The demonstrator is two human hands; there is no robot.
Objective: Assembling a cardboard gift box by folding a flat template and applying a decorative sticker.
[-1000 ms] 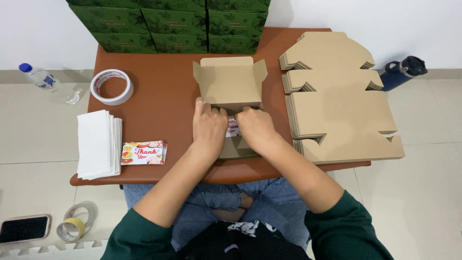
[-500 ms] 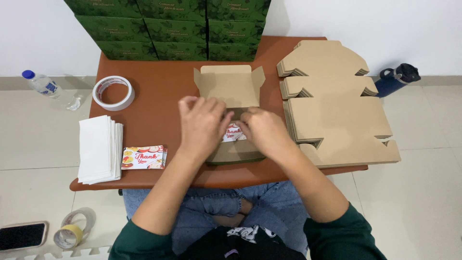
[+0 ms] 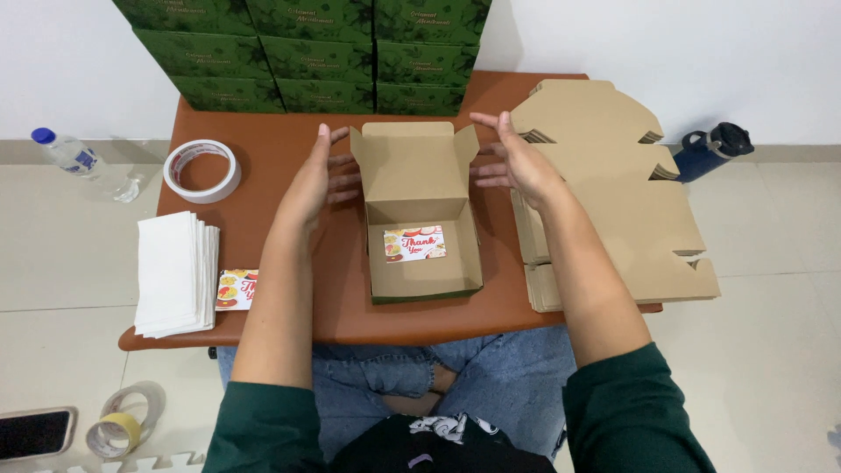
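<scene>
An open brown cardboard box [image 3: 424, 273] stands in the middle of the brown table [image 3: 263, 140], its lid [image 3: 413, 165] tilted up at the back. A small colourful card [image 3: 414, 243] lies flat on the box floor. My left hand [image 3: 317, 180] hovers just left of the lid with fingers spread, holding nothing. My right hand [image 3: 515, 162] is on the lid's right side, fingers apart, close to the side flap; I cannot tell if it touches.
Flat unfolded cardboard boxes [image 3: 613, 201] are stacked at the right. Green boxes [image 3: 307, 48] are piled at the table's back. A tape roll [image 3: 202, 170], white napkins [image 3: 173, 271] and more cards [image 3: 236, 289] lie at left. A dark bottle [image 3: 710, 149], water bottle [image 3: 74, 158], phone [image 3: 35, 433] and tape rolls [image 3: 123, 420] are on the floor.
Both hands have lifted away from the box's front, where they were pressing together, and moved back to either side of the raised lid. The card now lies uncovered inside the box.
</scene>
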